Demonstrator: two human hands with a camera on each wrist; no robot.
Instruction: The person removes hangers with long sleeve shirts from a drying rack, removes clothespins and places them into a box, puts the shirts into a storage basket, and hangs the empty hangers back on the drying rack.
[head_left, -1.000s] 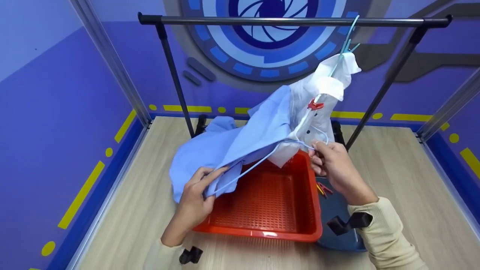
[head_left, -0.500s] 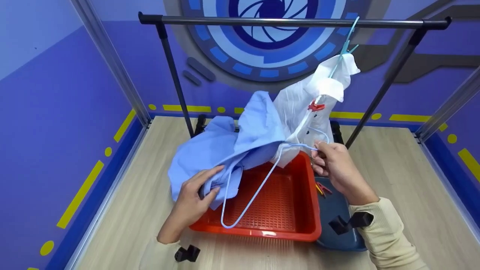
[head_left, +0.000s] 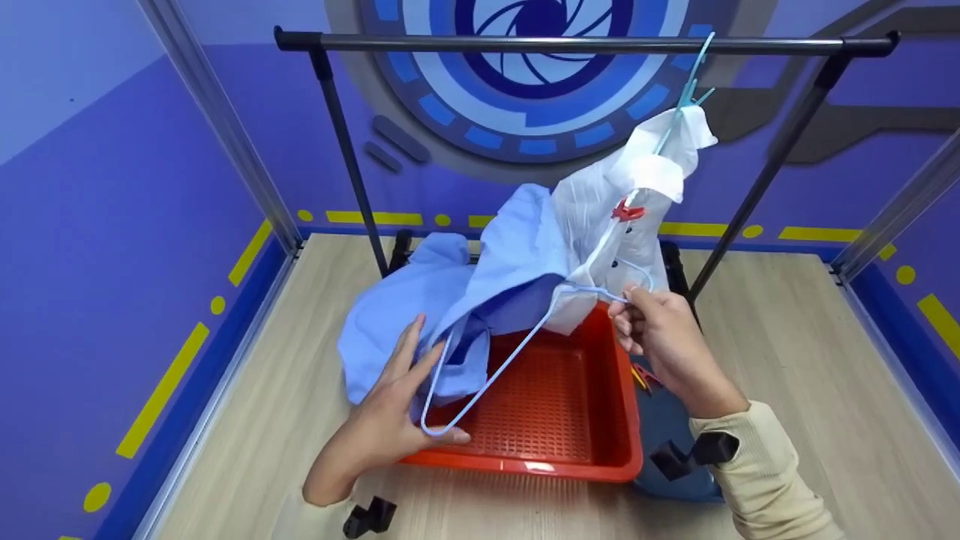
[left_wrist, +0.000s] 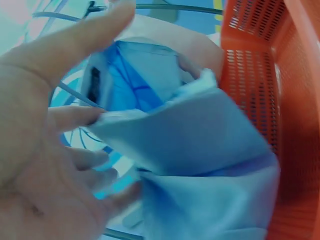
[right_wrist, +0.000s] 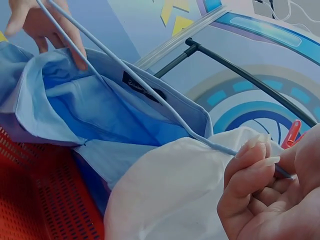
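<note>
My right hand (head_left: 660, 341) pinches a light-blue wire hanger (head_left: 517, 351) near its hook. The hanger's long end points toward my left hand (head_left: 382, 409), whose fingers are spread beside the opening of a light-blue garment (head_left: 517, 240). The left fingertips are right at the fabric edge, with the thumb close under the hanger's rounded end. In the right wrist view, the garment's band gapes around the hanger and shows a dark label (right_wrist: 142, 89) inside. Part of the hanger is hidden in the cloth.
A black rack rail (head_left: 487, 43) carries a white buttoned shirt (head_left: 585, 199) on a teal hanger (head_left: 701, 60), with a red clothespin (head_left: 628, 212) on it. Below stands a red basket (head_left: 540, 469). A dark-blue tray (head_left: 667, 450) with clothespins (head_left: 643, 377) lies at its right.
The left hand has let go of the gathered fabric and spread its fingers. The hanger's long end has swung free of the left fingers, then back toward them. The right hand keeps its pinch.
</note>
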